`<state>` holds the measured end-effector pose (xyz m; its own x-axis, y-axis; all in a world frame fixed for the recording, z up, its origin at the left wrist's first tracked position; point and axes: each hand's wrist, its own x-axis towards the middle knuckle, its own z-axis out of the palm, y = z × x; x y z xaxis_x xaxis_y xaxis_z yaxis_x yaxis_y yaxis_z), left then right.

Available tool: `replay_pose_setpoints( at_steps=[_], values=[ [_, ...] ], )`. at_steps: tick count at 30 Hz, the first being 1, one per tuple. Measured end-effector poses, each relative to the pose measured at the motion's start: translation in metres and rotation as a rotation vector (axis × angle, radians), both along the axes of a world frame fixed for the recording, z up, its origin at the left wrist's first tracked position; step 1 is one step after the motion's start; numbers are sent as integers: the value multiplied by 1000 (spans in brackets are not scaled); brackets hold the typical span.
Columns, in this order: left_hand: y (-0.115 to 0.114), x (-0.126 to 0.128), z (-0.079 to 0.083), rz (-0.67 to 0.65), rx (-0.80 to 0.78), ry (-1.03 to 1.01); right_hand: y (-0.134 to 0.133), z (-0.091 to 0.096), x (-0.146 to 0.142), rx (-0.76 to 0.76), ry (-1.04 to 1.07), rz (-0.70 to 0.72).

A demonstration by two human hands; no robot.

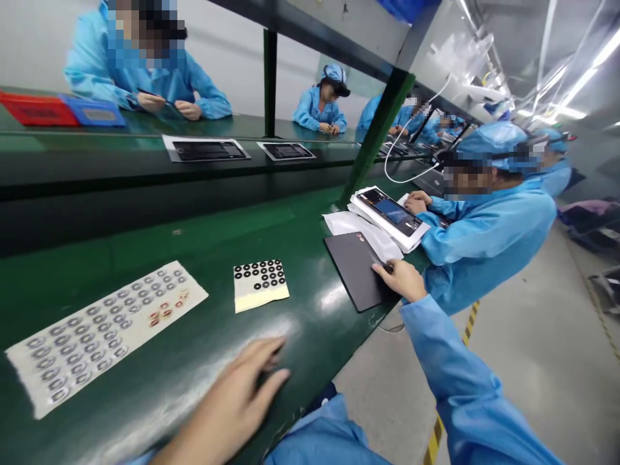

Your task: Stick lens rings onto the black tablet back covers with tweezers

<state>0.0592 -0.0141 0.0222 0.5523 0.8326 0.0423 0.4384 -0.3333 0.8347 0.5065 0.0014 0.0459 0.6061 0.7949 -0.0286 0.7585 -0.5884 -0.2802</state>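
Head view, left to right along a green conveyor bench point(159, 258). At 10 o'clock, a red tray point(36, 110) and a blue tray point(92, 111) sit end to end on the far side, beside a co-worker in a blue smock point(145, 77) holding a thin dark tool point(151, 93). At 8 o'clock lies a long white backing sheet point(104, 329) carrying rows of grey rings, with a few reddish ones near its right end. Just right of it is a smaller sheet of black rings point(260, 285), its lower strip pale and bare. The left hand point(227, 407) enters at 6 o'clock, blurred, open with loosely curved fingers, over the bench and holding nothing visible. Further right, a black rectangular panel point(353, 268) lies at an angle on the bench, at about 3 o'clock from the small sheet. The right hand point(401, 281) is at its lower right corner, fingers on the edge; whether they grip it, I cannot tell. Beyond it, a second co-worker's hand point(415, 203) rests on a tablet-like device point(390, 210) on white packing sheets point(353, 226).
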Motion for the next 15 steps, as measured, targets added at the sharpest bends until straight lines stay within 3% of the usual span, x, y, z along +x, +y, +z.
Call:
replay_pose_setpoints(
  at_steps=[2, 4, 7, 10, 15],
  values=[
    [2, 70, -5, -92, -235, -158, 6, -3, -6, 17, 46, -31],
    [8, 135, -6, 13, -492, -309, 8, -3, -10, 39, 133, -55],
    [18, 195, -4, 165, -600, -369, 7, 0, -8, 70, 382, -46],
    [26, 205, -8, 226, -676, -396, 4, 2, -7, 114, 694, -13],
    [45, 179, -16, 163, -713, -367, -19, 7, -12, 191, 1000, -6]
  ],
)
